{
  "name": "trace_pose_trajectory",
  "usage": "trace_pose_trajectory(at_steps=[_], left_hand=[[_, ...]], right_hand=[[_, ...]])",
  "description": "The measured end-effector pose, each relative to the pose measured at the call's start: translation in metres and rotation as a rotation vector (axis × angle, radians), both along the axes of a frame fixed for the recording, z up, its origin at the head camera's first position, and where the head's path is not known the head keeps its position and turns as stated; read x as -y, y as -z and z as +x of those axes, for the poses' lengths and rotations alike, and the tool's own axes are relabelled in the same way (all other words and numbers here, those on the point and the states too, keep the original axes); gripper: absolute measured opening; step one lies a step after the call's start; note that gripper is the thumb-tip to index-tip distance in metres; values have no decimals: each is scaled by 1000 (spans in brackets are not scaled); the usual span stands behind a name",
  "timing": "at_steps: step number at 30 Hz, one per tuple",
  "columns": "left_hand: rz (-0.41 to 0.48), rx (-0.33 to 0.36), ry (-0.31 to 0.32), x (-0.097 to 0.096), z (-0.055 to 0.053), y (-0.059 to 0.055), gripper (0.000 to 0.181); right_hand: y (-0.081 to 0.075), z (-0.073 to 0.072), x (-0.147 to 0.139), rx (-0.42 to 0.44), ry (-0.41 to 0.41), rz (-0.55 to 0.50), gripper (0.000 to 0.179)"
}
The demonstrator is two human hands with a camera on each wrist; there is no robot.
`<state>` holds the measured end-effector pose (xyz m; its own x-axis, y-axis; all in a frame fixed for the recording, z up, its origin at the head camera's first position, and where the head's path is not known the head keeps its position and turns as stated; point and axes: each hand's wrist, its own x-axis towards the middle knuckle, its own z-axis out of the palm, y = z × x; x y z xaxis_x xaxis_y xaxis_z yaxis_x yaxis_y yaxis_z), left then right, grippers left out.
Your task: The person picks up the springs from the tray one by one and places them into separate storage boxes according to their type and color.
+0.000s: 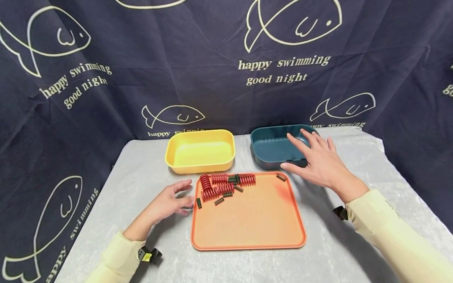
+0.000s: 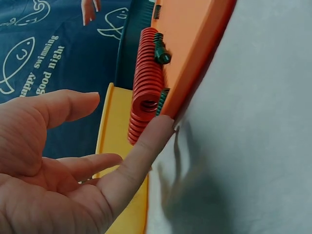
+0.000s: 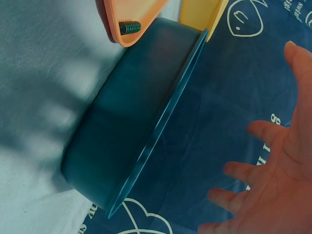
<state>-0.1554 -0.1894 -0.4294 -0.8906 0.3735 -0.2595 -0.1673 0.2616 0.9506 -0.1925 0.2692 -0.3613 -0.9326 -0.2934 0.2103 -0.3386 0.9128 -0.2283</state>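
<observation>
My left hand (image 1: 166, 202) is beside the left edge of the orange tray (image 1: 247, 224), its fingers loosely bent and holding nothing. In the left wrist view one fingertip (image 2: 163, 125) is right at the tray's rim. Several large red coil springs (image 1: 211, 193) lie bunched in the tray's far left corner, with small dark green springs (image 1: 219, 201) among and near them. Another small green spring (image 1: 281, 178) lies alone in the far right corner. Over the right part of the dark blue bin (image 1: 263, 155) hovers my right hand (image 1: 318, 163), fingers spread, nothing in its grasp.
A yellow bin (image 1: 199, 169) stands behind the tray, left of the blue one. Both bins are near the back edge of the grey-covered table (image 1: 339, 243). Behind them hangs a navy curtain (image 1: 219, 94) printed with fish and lettering.
</observation>
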Motion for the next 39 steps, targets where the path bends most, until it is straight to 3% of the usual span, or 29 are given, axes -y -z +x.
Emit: trace_pose_trajectory(at_steps=[9,27,39], left_hand=[[53,4,17,1,3,5,75],[-42,-27,-20,-12,6,14,74],[-104,-15,-87,-17,8,16,74]], right_hand=[[4,-2,-2,10,5,0,95],[7,-2,-6,36,10,-11,95],[9,-3,-9,47,14,-17,94]])
